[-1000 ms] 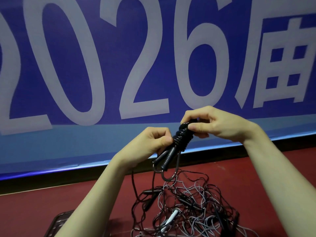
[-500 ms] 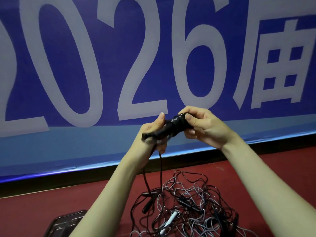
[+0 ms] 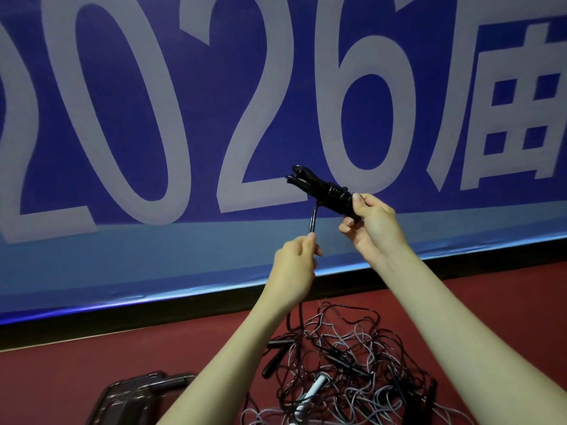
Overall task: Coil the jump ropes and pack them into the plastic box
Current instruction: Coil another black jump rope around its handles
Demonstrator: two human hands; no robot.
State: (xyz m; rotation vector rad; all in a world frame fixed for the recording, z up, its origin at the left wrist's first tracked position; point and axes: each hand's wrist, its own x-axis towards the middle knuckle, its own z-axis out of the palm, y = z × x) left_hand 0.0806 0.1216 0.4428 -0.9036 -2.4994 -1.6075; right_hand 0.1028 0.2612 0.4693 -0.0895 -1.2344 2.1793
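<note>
Arms reach up and forward in front of us. Our right hand (image 3: 369, 222) grips one end of a coiled black jump rope (image 3: 326, 193), which tilts up to the left against the blue banner (image 3: 122, 246). Our left hand (image 3: 296, 265), lower, pinches a black strand (image 3: 405, 217) hanging from the coil. Below, on the red floor (image 3: 61, 378), lies a tangle of ropes (image 3: 346, 363). Left of it, the plastic box (image 3: 135, 397) is partly covered by our left forearm, and we cannot make out its contents.

Two bare forearms, no sleeves — left hand (image 3: 294, 265), right hand (image 3: 372, 223), no rings
</note>
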